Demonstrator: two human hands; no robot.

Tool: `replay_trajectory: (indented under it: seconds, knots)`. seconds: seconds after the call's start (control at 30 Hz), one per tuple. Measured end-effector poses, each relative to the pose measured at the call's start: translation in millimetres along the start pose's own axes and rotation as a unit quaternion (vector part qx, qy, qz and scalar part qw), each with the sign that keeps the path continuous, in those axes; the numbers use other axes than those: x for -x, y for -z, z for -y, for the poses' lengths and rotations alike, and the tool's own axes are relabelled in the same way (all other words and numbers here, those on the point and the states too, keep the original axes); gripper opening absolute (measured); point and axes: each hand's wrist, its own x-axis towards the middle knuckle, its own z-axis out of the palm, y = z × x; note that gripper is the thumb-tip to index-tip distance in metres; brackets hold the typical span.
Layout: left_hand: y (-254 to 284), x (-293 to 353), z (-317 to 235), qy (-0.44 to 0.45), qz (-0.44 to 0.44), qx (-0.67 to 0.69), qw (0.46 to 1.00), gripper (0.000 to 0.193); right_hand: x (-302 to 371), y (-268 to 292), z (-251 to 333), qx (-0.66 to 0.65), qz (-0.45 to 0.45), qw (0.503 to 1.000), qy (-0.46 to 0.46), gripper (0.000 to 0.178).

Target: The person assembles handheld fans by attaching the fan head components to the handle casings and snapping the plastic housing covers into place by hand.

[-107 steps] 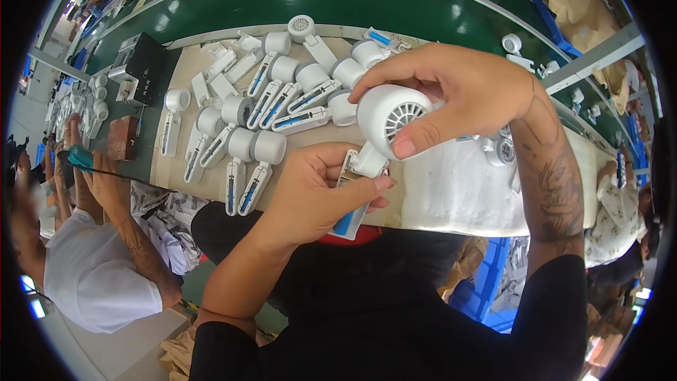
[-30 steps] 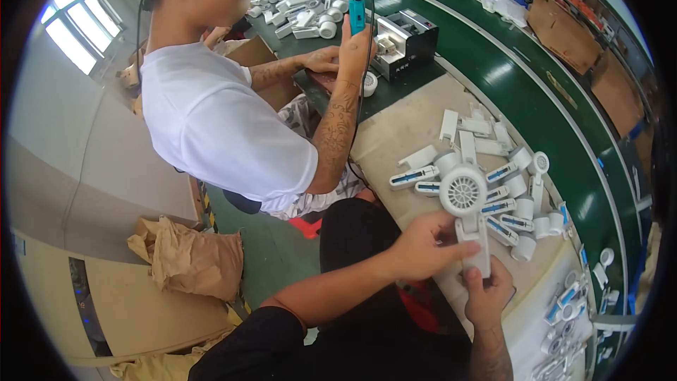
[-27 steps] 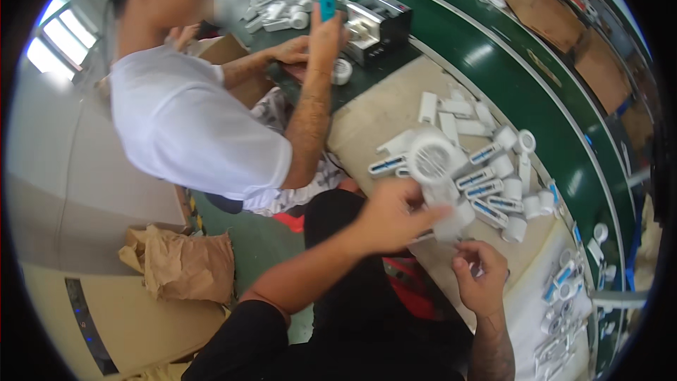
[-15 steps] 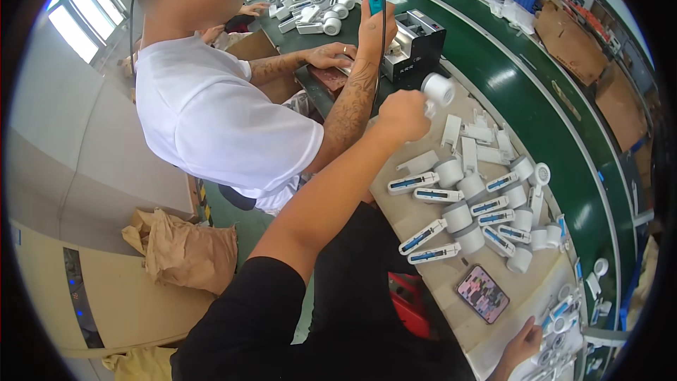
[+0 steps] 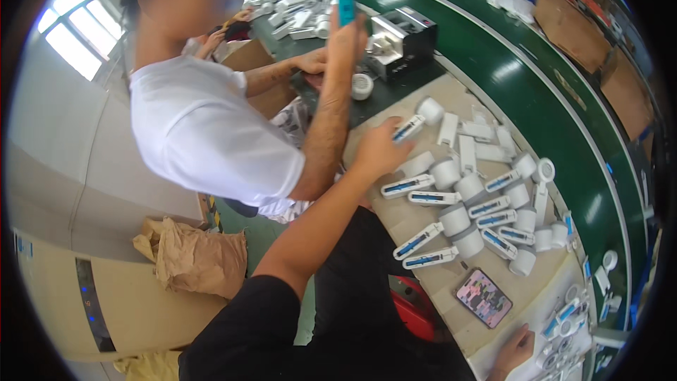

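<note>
White plastic fan (image 5: 417,120) is lying at two o'clock from my left hand (image 5: 379,148), the nearer, its long axis running from eight to two. My thumb and fingers are bracketing its slim, round-ended handle; whether they are gripping I cannot tell. My right hand (image 5: 519,347), at five o'clock, is resting loosely open. Similar drum-headed fans (image 5: 471,187) are overlapping on matte beige sheeting (image 5: 497,271).
</note>
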Motion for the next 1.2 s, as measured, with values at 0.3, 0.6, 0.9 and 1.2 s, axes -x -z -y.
replay_trajectory:
  seconds: [0.3,0.6,0.9,1.2]
  knots:
    - [6.0,33.7,56.5,-0.02,-0.17,0.186,0.968,0.036,-45.1,28.1,68.3,-0.174,-0.004,0.985,0.015,0.012]
    - [-8.7,26.5,74.5,-0.003,-0.189,0.275,0.943,0.036,-158.1,62.4,281.2,-0.481,0.016,0.829,0.285,0.091]
    - [-15.6,30.9,53.5,0.001,-0.179,0.304,0.936,0.032,-199.8,41.1,375.1,-0.557,-0.006,0.693,0.458,0.078]
    - [1.5,76.3,58.4,0.009,-0.183,0.317,0.93,0.026,-267.7,127.2,406.2,-0.447,-0.15,0.586,0.659,0.065]
